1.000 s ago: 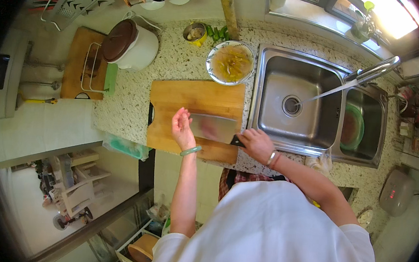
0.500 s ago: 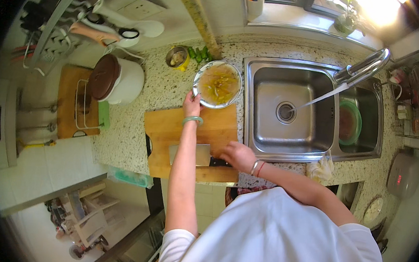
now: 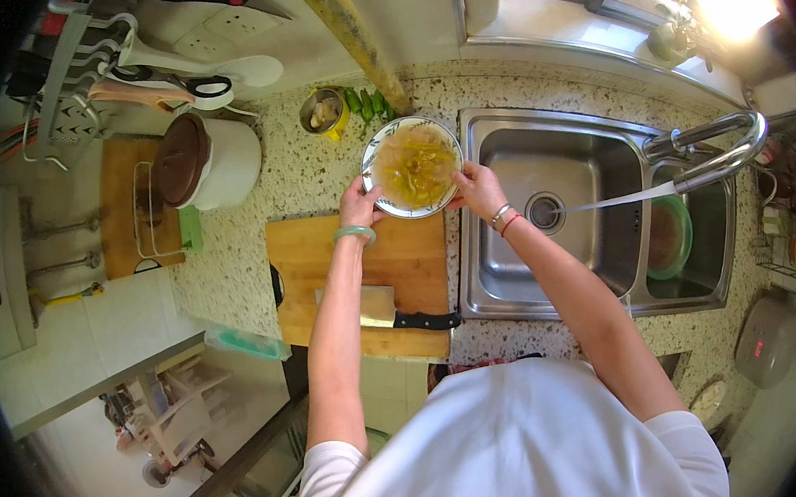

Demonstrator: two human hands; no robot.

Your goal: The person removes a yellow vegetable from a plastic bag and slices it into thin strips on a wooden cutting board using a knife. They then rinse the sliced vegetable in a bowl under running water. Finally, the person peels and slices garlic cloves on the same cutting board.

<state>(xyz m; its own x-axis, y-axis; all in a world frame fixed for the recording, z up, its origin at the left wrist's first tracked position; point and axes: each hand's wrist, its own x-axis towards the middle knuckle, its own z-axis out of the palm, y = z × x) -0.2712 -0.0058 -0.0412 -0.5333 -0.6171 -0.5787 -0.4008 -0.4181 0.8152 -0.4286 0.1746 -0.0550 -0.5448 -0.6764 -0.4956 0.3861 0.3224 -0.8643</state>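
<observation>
holding the bowl with both hands

gripping the bowl (image 3: 413, 167) from two sides, i have my left hand (image 3: 358, 207) clasped on its rim at about 7 o'clock and my right hand (image 3: 480, 190) clasped on the rim at about 3 o'clock. the bowl sits at the far edge of the board (image 3: 358, 283), touching or just over it, i cannot tell which, and just left of the sink (image 3: 597, 217). inside it i see yellowish shreds of food; too blurred to name further.

a green bangle (image 3: 354, 234) rings my left wrist, and thin bands circle my right wrist. on the board, at 6 o'clock from the bowl, lies a cleaver (image 3: 384, 308) flat with its black handle pointing right toward the sink. the tap (image 3: 714, 152) arches over the sink from 2 o'clock, and a green plate (image 3: 675, 238) lies in the right basin.

at 10 o'clock from the bowl stands a small tin (image 3: 322, 112) with green chillies (image 3: 364, 104) beside it. farther left, at 9 o'clock, a white pot (image 3: 208, 163) with a brown lid stands on the counter (image 3: 247, 265), near scissors (image 3: 173, 81) hanging on the wall.
</observation>
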